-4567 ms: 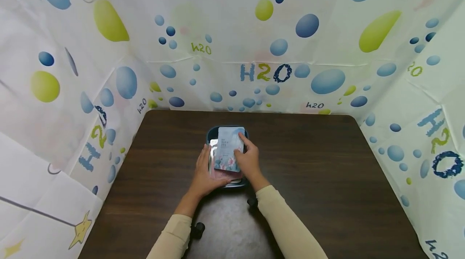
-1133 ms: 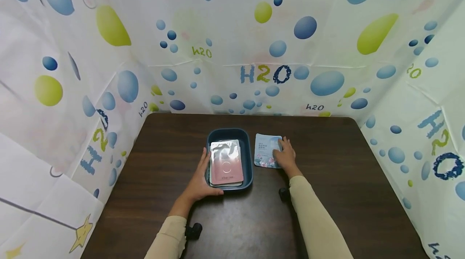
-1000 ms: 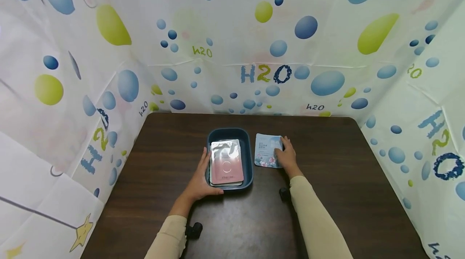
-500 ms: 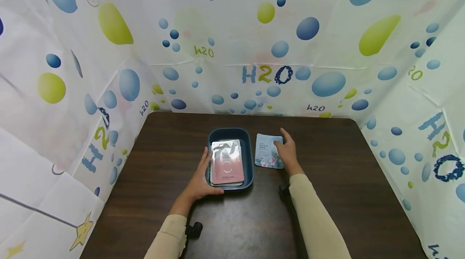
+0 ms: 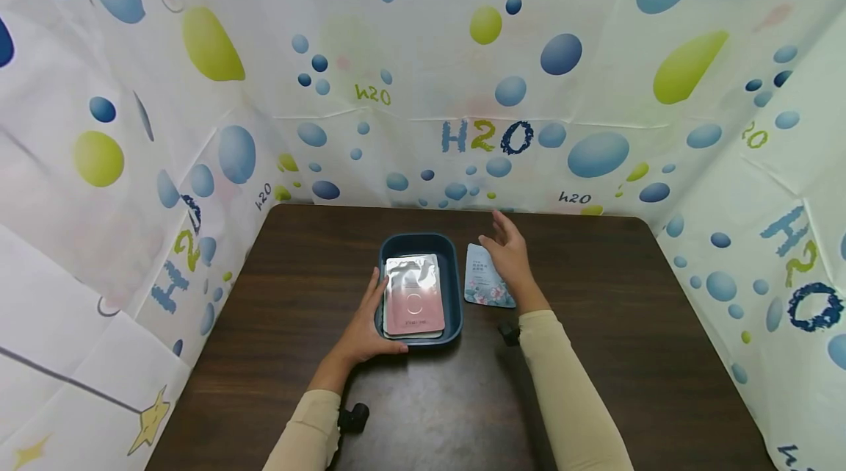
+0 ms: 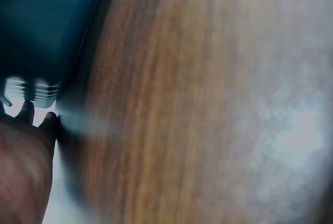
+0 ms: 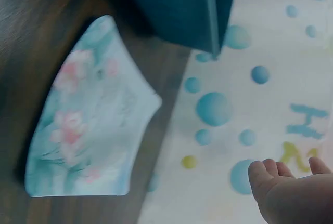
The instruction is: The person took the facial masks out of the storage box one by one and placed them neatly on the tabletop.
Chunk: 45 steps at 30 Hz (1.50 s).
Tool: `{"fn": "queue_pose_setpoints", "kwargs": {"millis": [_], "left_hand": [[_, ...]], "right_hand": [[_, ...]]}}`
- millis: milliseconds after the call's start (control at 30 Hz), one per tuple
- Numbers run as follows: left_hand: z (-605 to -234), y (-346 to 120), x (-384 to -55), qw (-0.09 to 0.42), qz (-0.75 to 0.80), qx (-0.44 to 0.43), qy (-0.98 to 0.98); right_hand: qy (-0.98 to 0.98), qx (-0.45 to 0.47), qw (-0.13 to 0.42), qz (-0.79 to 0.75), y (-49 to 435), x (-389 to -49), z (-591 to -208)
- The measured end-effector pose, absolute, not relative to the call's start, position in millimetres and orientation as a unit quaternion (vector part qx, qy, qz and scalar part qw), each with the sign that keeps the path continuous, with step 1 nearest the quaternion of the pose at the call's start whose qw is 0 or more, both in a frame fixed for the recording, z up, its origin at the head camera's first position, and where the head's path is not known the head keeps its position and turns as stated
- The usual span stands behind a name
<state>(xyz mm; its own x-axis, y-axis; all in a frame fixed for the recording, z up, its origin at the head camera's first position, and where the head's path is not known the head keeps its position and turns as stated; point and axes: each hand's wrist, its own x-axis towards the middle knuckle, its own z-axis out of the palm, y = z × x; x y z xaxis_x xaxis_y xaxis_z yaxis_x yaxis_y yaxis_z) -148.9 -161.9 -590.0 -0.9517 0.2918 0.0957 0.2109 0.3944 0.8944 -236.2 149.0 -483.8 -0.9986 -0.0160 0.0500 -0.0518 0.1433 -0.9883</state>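
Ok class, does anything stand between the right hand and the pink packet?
Between the right hand and the pink packet are the blue packet on the table and the tray's right wall; nothing visible covers the pink packet.

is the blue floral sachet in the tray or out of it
Out: the blue floral sachet lies on the wood-grain table, to the right of the dark blue tray, with a gap between them.

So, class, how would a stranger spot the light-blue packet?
On the dark brown wood-grained table, find the rectangular dark-blue tray. Just right of it lies the flat light-blue packet, flower-printed and outside the tray, unlike the shiny pink-and-silver packet inside.
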Motion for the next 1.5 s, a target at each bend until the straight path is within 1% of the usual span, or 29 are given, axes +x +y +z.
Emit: {"fn": "queue_pose_setpoints", "kwargs": {"millis": [167,367,733,933,1100,1500], "left_hand": [[-589.3,-162.1,-148.9,0.038,0.531,0.15,0.833],[-588.7,-162.5,-147.5,0.04,0.533,0.149,0.832],[-588.8,-161.9,-147.4,0.041,0.541,0.151,0.826],[-588.6,-161.7,-148.4,0.044,0.537,0.15,0.829],[-589.3,-161.7,-147.3,0.046,0.536,0.149,0.83],[-590.1,-163.8,-149.2,0.04,0.529,0.151,0.834]], "right_hand": [[-0.741,0.048,0.02,0.669,135.7,-232.0,-469.7],[-0.735,0.06,-0.005,0.675,118.4,-224.4,-464.1],[-0.747,0.055,-0.038,0.661,83.7,-209.9,-487.6],[-0.746,0.052,-0.049,0.662,71.7,-206.9,-504.4],[-0.755,0.031,-0.065,0.651,65.8,-203.6,-517.5],[-0.77,-0.011,-0.094,0.631,52.3,-196.4,-528.4]]}}
